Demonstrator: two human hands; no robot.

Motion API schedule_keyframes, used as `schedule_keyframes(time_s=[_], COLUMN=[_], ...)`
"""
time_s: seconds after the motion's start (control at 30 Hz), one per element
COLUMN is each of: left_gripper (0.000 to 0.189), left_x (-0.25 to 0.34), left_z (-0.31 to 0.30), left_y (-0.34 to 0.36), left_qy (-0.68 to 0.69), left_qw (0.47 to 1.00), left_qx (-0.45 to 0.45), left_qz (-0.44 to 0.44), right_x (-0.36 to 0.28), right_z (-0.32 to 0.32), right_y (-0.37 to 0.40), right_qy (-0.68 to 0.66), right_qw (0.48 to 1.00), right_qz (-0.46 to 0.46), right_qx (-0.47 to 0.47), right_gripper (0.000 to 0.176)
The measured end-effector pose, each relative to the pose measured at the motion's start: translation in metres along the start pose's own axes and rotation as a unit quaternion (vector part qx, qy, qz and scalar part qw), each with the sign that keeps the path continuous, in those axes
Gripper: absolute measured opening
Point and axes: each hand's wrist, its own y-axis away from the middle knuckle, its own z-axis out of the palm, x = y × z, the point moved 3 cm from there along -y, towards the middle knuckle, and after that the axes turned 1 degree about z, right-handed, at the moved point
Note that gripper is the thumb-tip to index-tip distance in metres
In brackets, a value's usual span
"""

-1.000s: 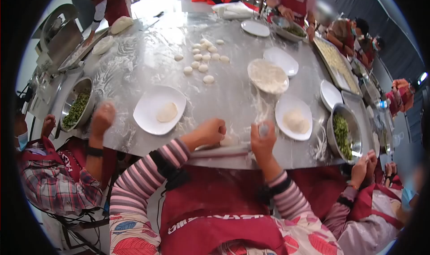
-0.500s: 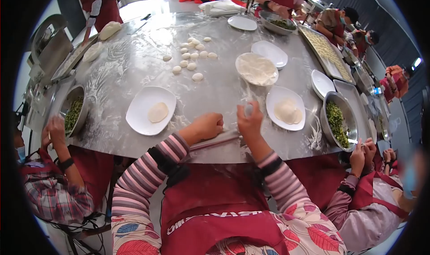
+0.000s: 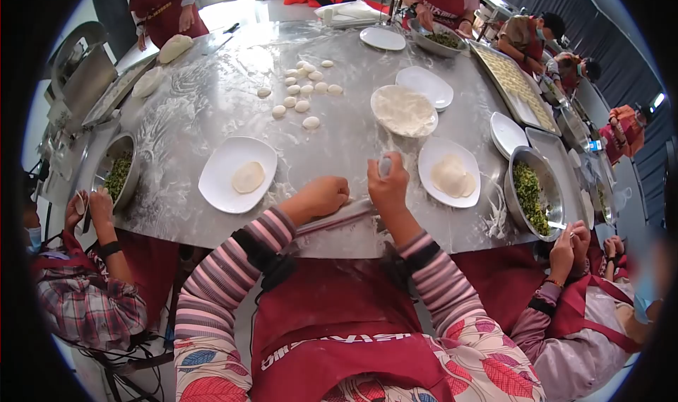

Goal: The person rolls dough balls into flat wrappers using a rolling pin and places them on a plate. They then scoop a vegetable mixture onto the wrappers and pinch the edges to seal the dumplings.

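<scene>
My left hand [image 3: 326,196] is closed at the near part of the floured metal table [image 3: 318,151]; what its fingers hold is hidden. Close to its right, my right hand [image 3: 388,180] is wrapped round a rolling pin, whose pale end shows at the top of the fist. A white plate [image 3: 220,187] with one flat dough round [image 3: 248,177] lies beyond my left forearm. To the right of my right hand, another white plate [image 3: 450,199] holds several thin wrappers [image 3: 450,175]. Small dough pieces [image 3: 306,88] are scattered farther back.
Beyond the right plate stands a dish of flour [image 3: 404,110]. Bowls of green filling stand at the left [image 3: 119,169] and right [image 3: 533,194]. People work on both sides and across the table. A long tray [image 3: 515,84] lies at the back right.
My right hand has shifted slightly left and towards the table's far side. The left neighbour's hands have moved apart from each other, and the person at the back left has straightened up.
</scene>
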Motion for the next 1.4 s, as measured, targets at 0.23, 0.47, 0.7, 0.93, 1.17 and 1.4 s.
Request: schedule_keyframes(time_s=[0.23, 0.47, 0.7, 0.93, 1.17, 1.4], left_gripper=[0.008, 0.011, 0.019, 0.016, 0.013, 0.012], left_x=[-0.005, -0.001, -0.009, 0.008, 0.0, 0.009], left_z=[-0.006, 0.003, 0.0, 0.004, 0.004, 0.006], left_y=[0.017, -0.001, 0.018, 0.002, 0.024, 0.004], left_qy=[0.123, -0.058, 0.077, -0.011, 0.154, -0.011], left_qw=[0.983, 0.998, 0.992, 0.999, 0.979, 0.999], left_qx=[-0.049, 0.032, -0.017, 0.02, -0.047, 0.037], left_qz=[-0.127, 0.009, -0.096, -0.035, -0.122, -0.008], right_x=[-0.006, 0.001, -0.016, 0.004, -0.011, -0.001], right_z=[-0.04, 0.002, -0.044, 0.003, -0.049, -0.007], right_y=[0.04, 0.0, 0.041, 0.0, 0.05, 0.007], right_qy=[-0.034, -0.004, -0.022, -0.02, -0.05, -0.003], right_qw=[0.999, 1.0, 1.0, 1.0, 0.998, 1.0], right_qz=[-0.006, 0.003, 0.009, 0.004, 0.034, 0.019], right_qx=[0.001, 0.006, -0.002, -0.003, 0.0, 0.003], right_gripper=[0.023, 0.021, 0.02, 0.023, 0.023, 0.024])
